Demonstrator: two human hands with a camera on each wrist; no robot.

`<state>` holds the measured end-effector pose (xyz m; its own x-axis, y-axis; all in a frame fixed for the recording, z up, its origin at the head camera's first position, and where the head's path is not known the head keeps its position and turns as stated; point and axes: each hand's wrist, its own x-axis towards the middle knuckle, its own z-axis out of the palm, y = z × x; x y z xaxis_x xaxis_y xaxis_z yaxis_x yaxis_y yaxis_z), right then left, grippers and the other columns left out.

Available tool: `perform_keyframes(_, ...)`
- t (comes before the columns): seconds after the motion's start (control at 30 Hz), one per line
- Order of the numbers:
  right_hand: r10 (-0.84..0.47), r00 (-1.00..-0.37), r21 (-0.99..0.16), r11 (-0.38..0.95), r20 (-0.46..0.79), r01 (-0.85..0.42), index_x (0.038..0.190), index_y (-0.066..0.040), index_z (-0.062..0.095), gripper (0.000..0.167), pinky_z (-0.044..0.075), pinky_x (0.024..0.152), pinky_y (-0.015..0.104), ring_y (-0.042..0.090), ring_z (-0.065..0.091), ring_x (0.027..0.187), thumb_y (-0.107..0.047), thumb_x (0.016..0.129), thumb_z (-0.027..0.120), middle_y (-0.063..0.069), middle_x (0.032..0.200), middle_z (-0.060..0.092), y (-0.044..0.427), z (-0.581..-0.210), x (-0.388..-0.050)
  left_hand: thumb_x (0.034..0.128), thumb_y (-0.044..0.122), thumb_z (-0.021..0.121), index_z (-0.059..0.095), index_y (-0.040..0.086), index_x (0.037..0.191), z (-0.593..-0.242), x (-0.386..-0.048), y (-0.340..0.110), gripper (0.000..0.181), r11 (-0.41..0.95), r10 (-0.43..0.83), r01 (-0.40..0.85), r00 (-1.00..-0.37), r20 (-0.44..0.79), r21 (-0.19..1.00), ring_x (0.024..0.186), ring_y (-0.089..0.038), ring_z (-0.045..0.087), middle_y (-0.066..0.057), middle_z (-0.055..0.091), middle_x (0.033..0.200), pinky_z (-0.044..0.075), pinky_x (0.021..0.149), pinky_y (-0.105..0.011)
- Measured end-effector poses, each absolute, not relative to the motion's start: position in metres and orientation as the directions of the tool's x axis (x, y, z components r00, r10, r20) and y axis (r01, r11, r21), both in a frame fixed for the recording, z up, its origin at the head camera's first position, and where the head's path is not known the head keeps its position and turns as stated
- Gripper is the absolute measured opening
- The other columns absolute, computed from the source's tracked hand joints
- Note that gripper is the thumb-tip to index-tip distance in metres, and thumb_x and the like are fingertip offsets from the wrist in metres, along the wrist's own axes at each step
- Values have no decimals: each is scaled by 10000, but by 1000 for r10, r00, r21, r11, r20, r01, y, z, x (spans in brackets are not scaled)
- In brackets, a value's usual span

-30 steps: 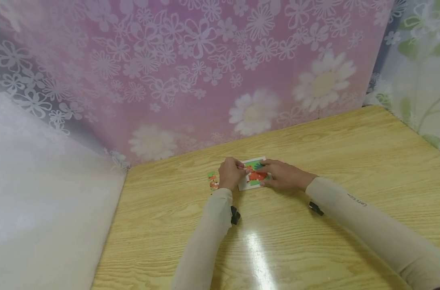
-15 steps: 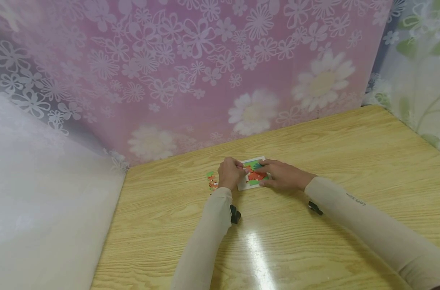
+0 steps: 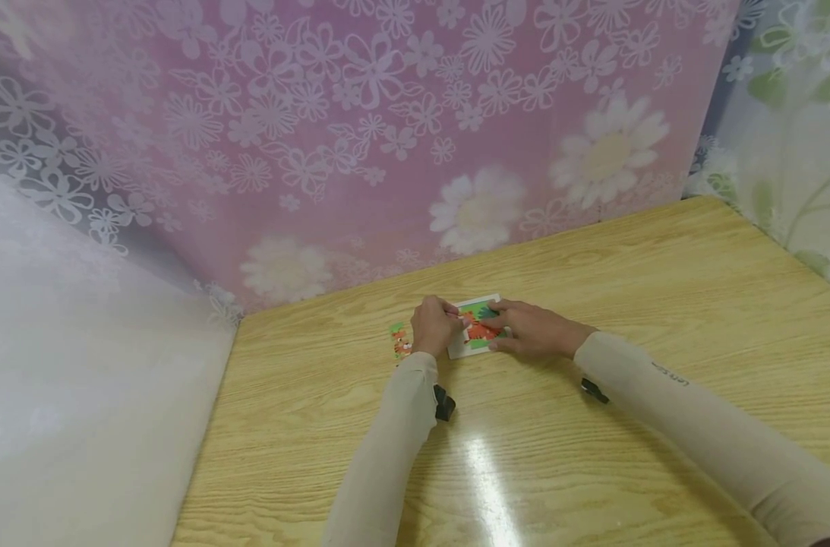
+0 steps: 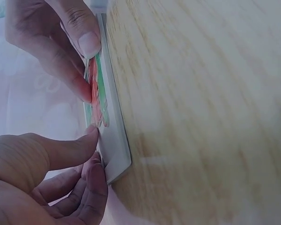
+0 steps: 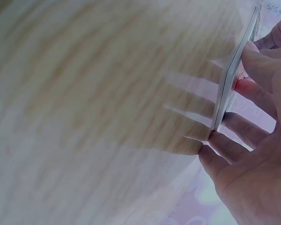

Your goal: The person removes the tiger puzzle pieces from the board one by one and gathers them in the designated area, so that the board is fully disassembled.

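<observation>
On the wood-grain table lies a white-framed, orange-and-green puzzle.

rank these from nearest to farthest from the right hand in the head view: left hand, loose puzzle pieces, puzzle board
1. Puzzle board: nearest, touched by the right hand.
2. Left hand: next, at the board's left side.
3. Loose puzzle pieces: farthest, on the table, just left of the left hand.
</observation>
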<state>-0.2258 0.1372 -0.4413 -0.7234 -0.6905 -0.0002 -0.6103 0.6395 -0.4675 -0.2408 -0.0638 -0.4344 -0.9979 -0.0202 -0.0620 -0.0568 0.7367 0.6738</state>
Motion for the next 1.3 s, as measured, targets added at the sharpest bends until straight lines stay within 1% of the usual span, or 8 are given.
perform_keyframes(0.2, -692, -722, -461, 637, 9, -618, 1409, 19, 569, 503, 394, 1083, 589, 459, 327, 1444, -256, 1000, 673, 321, 1506, 411, 137, -444, -226, 857, 160, 843, 784, 57, 990, -432, -240, -64, 178, 756, -7, -48, -998, -64, 652, 750, -166, 682, -21, 734, 854, 581, 746, -351)
perform_keyframes(0.4, -692, -722, -464, 631, 25, -622, 1395, 23, 584, 493, 387, 1085, 598, 471, 327, 1440, -244, 993, 683, 324, 1502, 414, 138, -445, -227, 869, 163, 831, 783, 57, 1027, -430, -241, -62, 197, 746, -7, -59, -997, -81, 663, 761, -183, 678, -32, 732, 892, 583, 714, -349)
perform_keyframes(0.6, -699, -715, -453, 630, 24, -631, 1399, 29, 576, 500, 386, 1086, 596, 481, 326, 1436, -244, 994, 683, 323, 1485, 436, 138, -446, -228, 865, 134, 829, 786, 45, 997, -431, -243, -62, 165, 742, -2, -53, -997, -76, 668, 744, -200, 696, -51, 740, 866, 598, 705, -355)
perform_keyframes(0.83, -701, -713, -443, 631, 26, -637, 1394, 22, 586, 493, 383, 1087, 600, 478, 334, 1433, -251, 994, 683, 314, 1462, 471, 138, -443, -228, 858, 125, 835, 784, 48, 975, -433, -245, -63, 149, 736, -1, -51, -997, -73, 675, 731, -195, 690, -41, 731, 841, 598, 697, -351)
perform_keyframes(1.3, -703, -711, -444, 629, 27, -639, 1395, 25, 583, 489, 389, 1081, 601, 477, 341, 1430, -243, 997, 679, 321, 1480, 444, 138, -441, -226, 859, 123, 833, 785, 50, 959, -432, -245, -62, 132, 745, 5, -45, -997, -73, 666, 752, -208, 693, -43, 731, 834, 596, 724, -367)
